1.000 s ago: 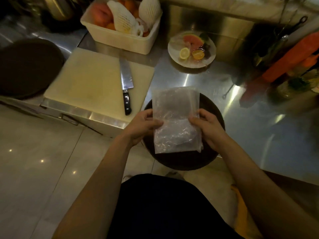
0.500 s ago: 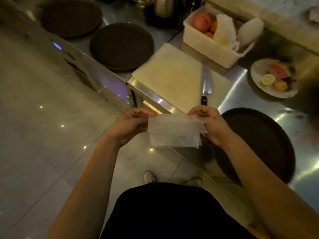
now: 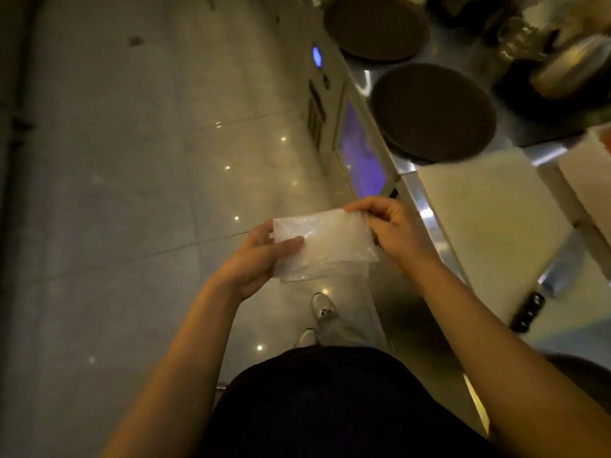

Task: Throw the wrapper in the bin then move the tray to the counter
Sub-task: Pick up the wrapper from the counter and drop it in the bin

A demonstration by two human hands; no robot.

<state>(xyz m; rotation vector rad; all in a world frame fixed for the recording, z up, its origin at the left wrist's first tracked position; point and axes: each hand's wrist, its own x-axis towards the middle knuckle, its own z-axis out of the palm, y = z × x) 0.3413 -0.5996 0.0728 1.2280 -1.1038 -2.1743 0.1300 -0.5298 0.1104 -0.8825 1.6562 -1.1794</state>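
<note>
— Head view: where is the wrapper?
— The clear plastic wrapper [image 3: 325,246] is held over the tiled floor [image 3: 132,193], beside the steel counter [image 3: 429,206]; the left hand [image 3: 261,259] pinches its left edge, thumb on top; the right hand [image 3: 393,226] pinches its upper right corner, fingers closed on the film.
— And the trays?
— Two dark round trays [image 3: 433,110] sit on the counter further off; the edge of a third shows at the right border, behind the right forearm; a pale cutting board [image 3: 489,233] lies between, a knife handle [image 3: 529,312] at its near end; no bin shows.
</note>
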